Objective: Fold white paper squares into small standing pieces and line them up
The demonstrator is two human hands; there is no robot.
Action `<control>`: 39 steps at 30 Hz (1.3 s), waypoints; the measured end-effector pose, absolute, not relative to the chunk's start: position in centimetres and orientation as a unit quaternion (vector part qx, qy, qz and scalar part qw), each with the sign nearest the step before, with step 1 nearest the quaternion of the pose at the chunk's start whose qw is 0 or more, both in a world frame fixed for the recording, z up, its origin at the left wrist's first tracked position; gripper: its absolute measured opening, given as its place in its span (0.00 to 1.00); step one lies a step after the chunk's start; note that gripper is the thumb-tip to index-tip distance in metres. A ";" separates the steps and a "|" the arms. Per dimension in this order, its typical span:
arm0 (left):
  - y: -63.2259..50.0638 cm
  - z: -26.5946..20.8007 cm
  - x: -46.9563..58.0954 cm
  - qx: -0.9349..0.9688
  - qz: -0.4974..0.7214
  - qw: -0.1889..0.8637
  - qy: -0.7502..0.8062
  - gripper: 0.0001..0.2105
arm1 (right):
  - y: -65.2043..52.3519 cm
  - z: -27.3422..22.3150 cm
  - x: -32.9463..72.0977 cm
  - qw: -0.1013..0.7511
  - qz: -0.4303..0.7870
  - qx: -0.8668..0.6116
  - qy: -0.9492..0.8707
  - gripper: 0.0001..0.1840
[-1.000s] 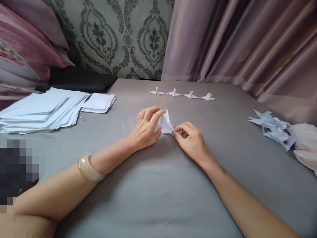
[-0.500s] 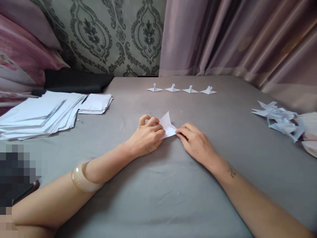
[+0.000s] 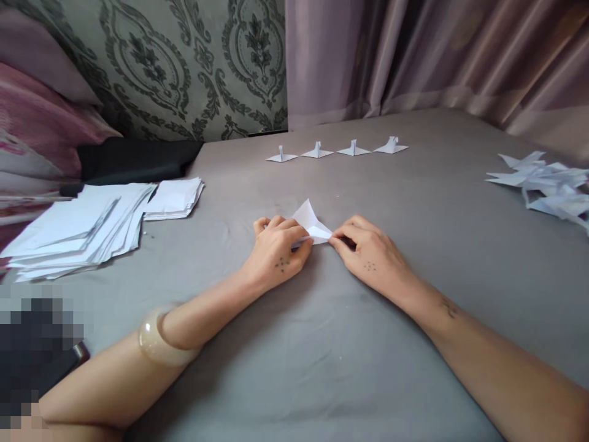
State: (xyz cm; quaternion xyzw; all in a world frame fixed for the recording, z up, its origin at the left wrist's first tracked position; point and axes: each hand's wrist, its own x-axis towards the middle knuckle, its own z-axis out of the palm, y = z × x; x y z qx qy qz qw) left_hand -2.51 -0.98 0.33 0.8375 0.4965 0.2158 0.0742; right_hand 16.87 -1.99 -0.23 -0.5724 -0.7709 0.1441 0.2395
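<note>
One grey sheet fills most of the view, its near edge out of frame. Behind its far edge, toward the right, hangs a purple curtain. By the far left corner lies a black item, with a large stack of white paper just in front, along the left edge. Toward the right edge, a heap of folded white pieces is cut off by the view; they overlap, so I can't fairly count them. A small stack of white paper sits just beside the large one.

Near the sheet's middle is a folded paper, one point rising toward the far edge. The left hand closes thumb and fingers on its left part, hiding much of it; the right hand pinches its right tip. Smallest, four folded figures stand in a row near the far edge.
</note>
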 end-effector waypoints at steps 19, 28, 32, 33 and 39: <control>-0.1 0.5 -1.7 0.792 0.217 0.143 0.552 0.07 | -1.3 -1.0 16.9 0.274 0.136 -0.582 -0.754 0.07; 0.0 0.7 -2.1 0.799 0.205 0.159 0.542 0.10 | -2.8 -0.5 16.0 0.257 0.127 -0.478 -0.830 0.17; 0.3 1.3 -3.8 0.825 0.164 0.182 0.510 0.10 | -3.1 -0.2 16.1 0.237 0.116 -0.478 -0.838 0.19; 0.4 1.3 -4.2 0.836 0.155 0.183 0.493 0.08 | -3.1 -0.2 16.2 0.234 0.113 -0.477 -0.840 0.20; 1.0 1.5 -5.3 0.885 0.123 0.177 0.412 0.08 | -3.2 -0.4 16.2 0.228 0.104 -0.468 -0.847 0.21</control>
